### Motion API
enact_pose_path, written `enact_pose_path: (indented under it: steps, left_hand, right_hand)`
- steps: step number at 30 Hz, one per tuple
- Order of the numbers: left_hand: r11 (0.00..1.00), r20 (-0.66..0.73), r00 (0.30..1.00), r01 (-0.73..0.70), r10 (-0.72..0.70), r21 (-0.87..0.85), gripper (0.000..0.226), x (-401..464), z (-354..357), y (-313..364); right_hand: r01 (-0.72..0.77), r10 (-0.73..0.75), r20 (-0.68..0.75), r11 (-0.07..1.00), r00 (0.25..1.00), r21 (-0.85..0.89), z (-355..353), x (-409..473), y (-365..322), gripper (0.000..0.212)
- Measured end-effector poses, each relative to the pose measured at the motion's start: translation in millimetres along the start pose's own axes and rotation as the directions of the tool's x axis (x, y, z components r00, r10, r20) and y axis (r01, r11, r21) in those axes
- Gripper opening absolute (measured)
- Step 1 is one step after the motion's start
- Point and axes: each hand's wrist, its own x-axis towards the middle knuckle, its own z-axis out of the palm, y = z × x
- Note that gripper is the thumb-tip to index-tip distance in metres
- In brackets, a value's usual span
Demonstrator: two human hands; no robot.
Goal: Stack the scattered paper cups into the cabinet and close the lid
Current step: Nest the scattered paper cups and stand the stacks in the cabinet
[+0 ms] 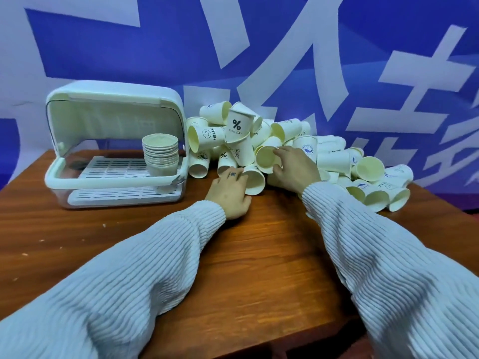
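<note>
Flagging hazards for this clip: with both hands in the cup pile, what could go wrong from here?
The right hand grips a cup low in the heaped pile; pulling it may topple the "NICE DAY" cup above. Cups at the pile's right end lie near the table edge and might roll off.

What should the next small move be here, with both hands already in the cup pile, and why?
Probably nest the two cups in hand. The right hand holds a cup by its rim, mouth facing the camera, and the left hand rests on another cup lying at the pile's edge. The cabinet stands open with a stack already inside, so a nested pair could join it.
</note>
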Motion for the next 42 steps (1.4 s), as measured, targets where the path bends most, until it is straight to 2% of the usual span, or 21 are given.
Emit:
enact_pose_path:
  steps: [4, 7, 9, 12, 19, 23, 29, 32, 35, 39, 42]
  left_hand:
    - [0.999, -0.210, 0.977, -0.035, 0.028, -0.033, 0.048, -6, -12, -3]
    - [0.995, -0.350, 0.937, -0.029, -0.008, -0.100, 0.025, -13, -30, -9]
    - [0.994, -0.368, 0.929, -0.004, -0.038, -0.113, 0.019, -17, -41, -11]
    - [0.989, -0.399, 0.914, 0.022, -0.079, -0.147, 0.023, -26, -50, -13]
    - [0.993, -0.472, 0.876, 0.114, -0.095, 0.011, 0.021, -42, -67, -20]
    - [0.995, -0.546, 0.834, 0.033, -0.077, -0.090, 0.023, -51, -85, -27]
    - [0.923, -0.578, 0.756, 0.086, -0.306, -0.375, 0.014, -64, -120, -53]
    - [0.868, -0.603, 0.685, 0.087, -0.409, -0.489, 0.013, -72, -134, -70]
    - [0.797, -0.634, 0.565, 0.073, -0.528, -0.599, 0.011, -79, -147, -90]
    - [0.725, -0.652, 0.408, 0.040, -0.640, -0.687, 0.004, -89, -159, -115]
    - [0.700, -0.649, 0.352, 0.028, -0.675, -0.713, 0.005, -97, -161, -129]
  right_hand:
    - [-0.049, 0.059, -0.186, 0.997, 0.981, 0.057, -8, -5, 5, 0.041]
    - [-0.079, 0.120, -0.284, 0.985, 0.951, 0.153, -21, -5, 2, 0.037]
    - [-0.083, 0.139, -0.301, 0.978, 0.943, 0.190, -27, -7, -4, 0.035]
    - [-0.067, 0.127, -0.308, 0.978, 0.943, 0.199, -32, -10, -14, 0.032]
    - [-0.029, 0.100, -0.334, 0.977, 0.937, 0.209, -39, -12, -38, 0.030]
    - [-0.030, 0.125, -0.358, 0.965, 0.925, 0.260, -43, -7, -51, 0.031]
    - [-0.003, 0.168, -0.378, 0.916, 0.910, 0.401, -34, 3, -76, 0.033]
    - [0.035, 0.165, -0.387, 0.887, 0.907, 0.460, -26, 8, -92, 0.032]
    - [0.068, 0.188, -0.401, 0.836, 0.897, 0.544, -23, 15, -114, 0.025]
    - [0.097, 0.233, -0.366, 0.715, 0.901, 0.693, -28, 30, -152, 0.024]
    - [0.095, 0.191, -0.302, 0.682, 0.934, 0.725, -32, 42, -178, 0.027]
